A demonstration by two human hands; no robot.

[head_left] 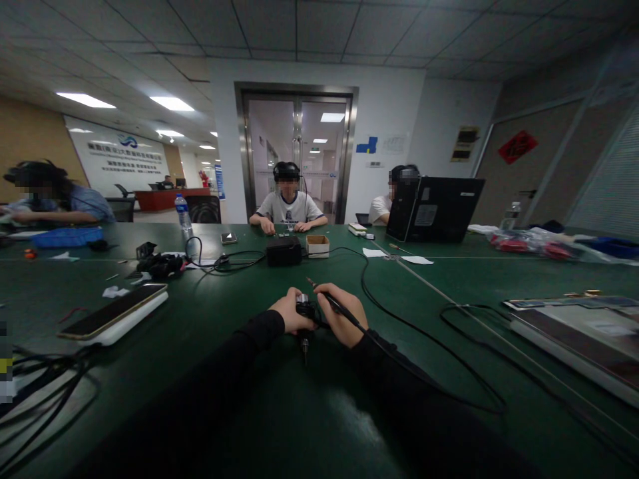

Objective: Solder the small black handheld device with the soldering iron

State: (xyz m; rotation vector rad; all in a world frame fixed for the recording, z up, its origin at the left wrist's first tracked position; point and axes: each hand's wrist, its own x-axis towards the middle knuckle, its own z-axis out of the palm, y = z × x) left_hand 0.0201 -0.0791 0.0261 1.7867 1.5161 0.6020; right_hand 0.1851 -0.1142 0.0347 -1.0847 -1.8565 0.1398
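Observation:
My right hand [344, 311] is closed around a slim black soldering iron [340, 307], held like a pen. Its tip points up and left, and its cable trails back over my right sleeve. My left hand [290, 313] grips a small black device with a silver metal top [302, 301]; its exact kind is unclear. The iron's tip is close above this device, but I cannot tell whether they touch. On the near side of the device, a pointed metal piece [305, 349] sticks out toward me, and I cannot see how it is joined.
Ahead on the green table [239, 372] are a black box [283, 251] with cables and a small open carton [318, 246]. Left lie a phone [117, 309] and bundled cables [44, 386]. A black computer case [436, 208] stands right. Co-workers sit across the table and at left.

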